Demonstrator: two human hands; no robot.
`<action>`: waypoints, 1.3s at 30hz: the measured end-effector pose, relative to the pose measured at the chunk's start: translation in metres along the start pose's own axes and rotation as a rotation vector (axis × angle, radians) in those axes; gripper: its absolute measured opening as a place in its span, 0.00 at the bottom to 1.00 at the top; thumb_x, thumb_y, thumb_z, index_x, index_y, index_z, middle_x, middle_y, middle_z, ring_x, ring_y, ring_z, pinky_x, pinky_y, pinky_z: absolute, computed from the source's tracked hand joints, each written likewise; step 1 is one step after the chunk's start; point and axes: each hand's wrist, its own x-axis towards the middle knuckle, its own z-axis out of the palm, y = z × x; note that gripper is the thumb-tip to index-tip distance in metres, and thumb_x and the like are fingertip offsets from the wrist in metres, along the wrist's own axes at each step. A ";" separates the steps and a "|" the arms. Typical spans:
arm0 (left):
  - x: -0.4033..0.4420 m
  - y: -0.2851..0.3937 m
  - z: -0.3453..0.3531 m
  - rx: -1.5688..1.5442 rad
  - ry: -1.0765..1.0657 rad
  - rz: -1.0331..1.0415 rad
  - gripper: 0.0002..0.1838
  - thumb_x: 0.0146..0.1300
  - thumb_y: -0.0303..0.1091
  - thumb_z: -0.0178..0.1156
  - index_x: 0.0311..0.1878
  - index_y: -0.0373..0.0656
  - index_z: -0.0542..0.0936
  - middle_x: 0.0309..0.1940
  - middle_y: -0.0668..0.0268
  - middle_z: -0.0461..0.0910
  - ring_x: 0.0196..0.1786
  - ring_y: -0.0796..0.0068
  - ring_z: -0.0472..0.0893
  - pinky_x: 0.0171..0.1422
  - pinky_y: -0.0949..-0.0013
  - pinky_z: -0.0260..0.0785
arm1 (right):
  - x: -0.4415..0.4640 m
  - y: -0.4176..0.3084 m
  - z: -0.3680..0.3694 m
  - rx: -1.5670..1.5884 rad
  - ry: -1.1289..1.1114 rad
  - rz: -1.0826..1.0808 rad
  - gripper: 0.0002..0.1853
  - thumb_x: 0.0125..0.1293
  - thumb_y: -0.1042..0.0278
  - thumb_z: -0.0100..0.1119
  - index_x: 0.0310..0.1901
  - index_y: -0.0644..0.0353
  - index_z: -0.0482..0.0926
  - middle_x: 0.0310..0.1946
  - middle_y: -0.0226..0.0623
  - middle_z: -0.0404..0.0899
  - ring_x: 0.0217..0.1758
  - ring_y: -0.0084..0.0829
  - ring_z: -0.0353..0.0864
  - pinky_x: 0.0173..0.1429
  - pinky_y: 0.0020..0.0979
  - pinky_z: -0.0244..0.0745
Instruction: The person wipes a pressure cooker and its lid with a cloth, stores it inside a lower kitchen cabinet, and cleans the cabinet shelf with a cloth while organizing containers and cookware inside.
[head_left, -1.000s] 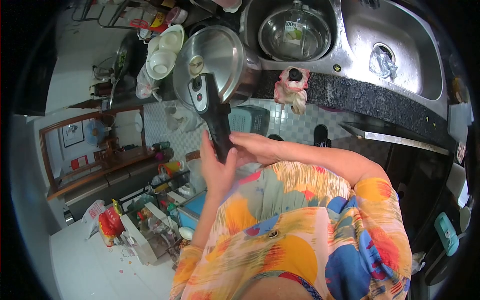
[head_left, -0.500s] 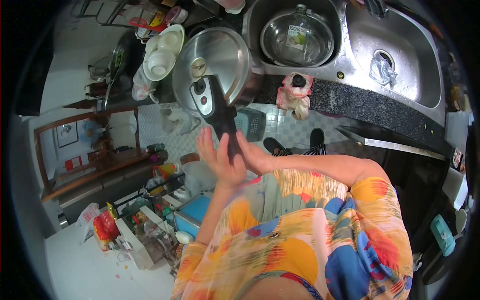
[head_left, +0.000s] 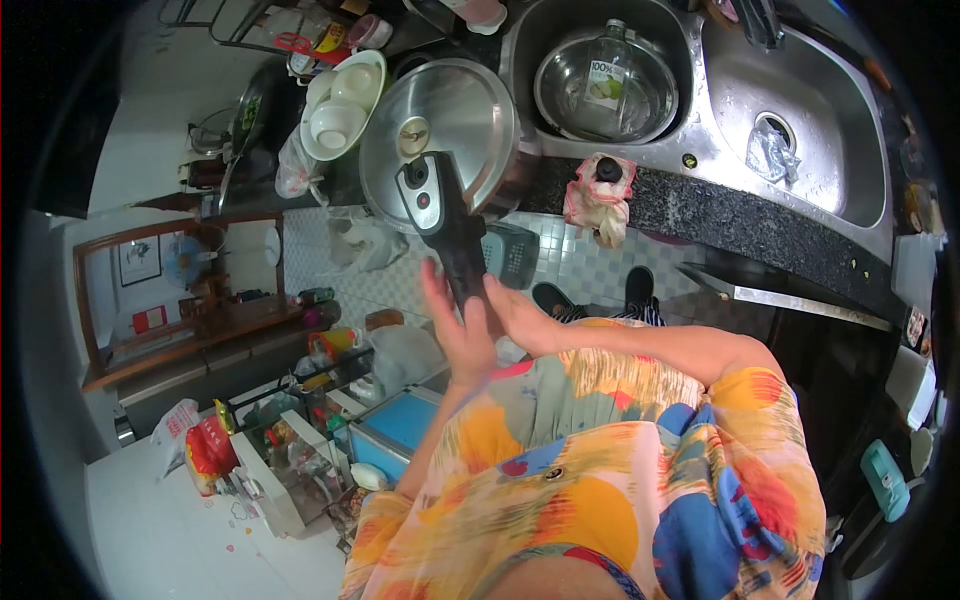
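A steel pressure cooker stands at the counter's edge, its black handle pointing toward my body. My left hand is on the left side of the handle's end, fingers stretched out and apart. On the other side, my right hand lies along the handle with its fingers extended, not wrapped round it. The handle's end sits between both palms and is partly hidden. The lid is on the cooker, with a round metal knob on top.
White bowls stand left of the cooker. A bottle is in a metal basin in the left sink. A cloth with a black knob hangs at the counter's edge. A teal basket stands on the floor.
My left fingers have spread away from the handle, and my right hand has shifted slightly along it. The view has moved a little, so the cooker appears slightly farther right.
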 end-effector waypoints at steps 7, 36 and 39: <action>-0.005 0.010 -0.003 -0.719 -0.051 -0.709 0.32 0.72 0.59 0.39 0.62 0.41 0.69 0.56 0.64 0.74 0.58 0.71 0.73 0.61 0.65 0.65 | -0.013 -0.018 0.001 -0.654 0.213 -0.108 0.21 0.73 0.57 0.45 0.59 0.63 0.66 0.51 0.49 0.75 0.55 0.43 0.75 0.55 0.39 0.69; 0.029 0.006 -0.023 -1.027 -0.439 -0.916 0.31 0.73 0.61 0.31 0.52 0.45 0.74 0.43 0.64 0.78 0.45 0.71 0.80 0.49 0.65 0.74 | -0.028 -0.029 0.081 -1.493 0.658 -0.225 0.45 0.44 0.65 0.65 0.66 0.69 0.57 0.53 0.53 0.66 0.56 0.52 0.71 0.56 0.45 0.71; 0.030 -0.003 -0.021 -1.073 -0.420 -0.888 0.30 0.73 0.61 0.32 0.53 0.45 0.73 0.43 0.64 0.78 0.44 0.71 0.80 0.49 0.65 0.74 | -0.023 -0.023 0.071 -1.574 0.605 -0.307 0.49 0.44 0.65 0.64 0.69 0.69 0.52 0.59 0.55 0.63 0.62 0.53 0.66 0.64 0.43 0.65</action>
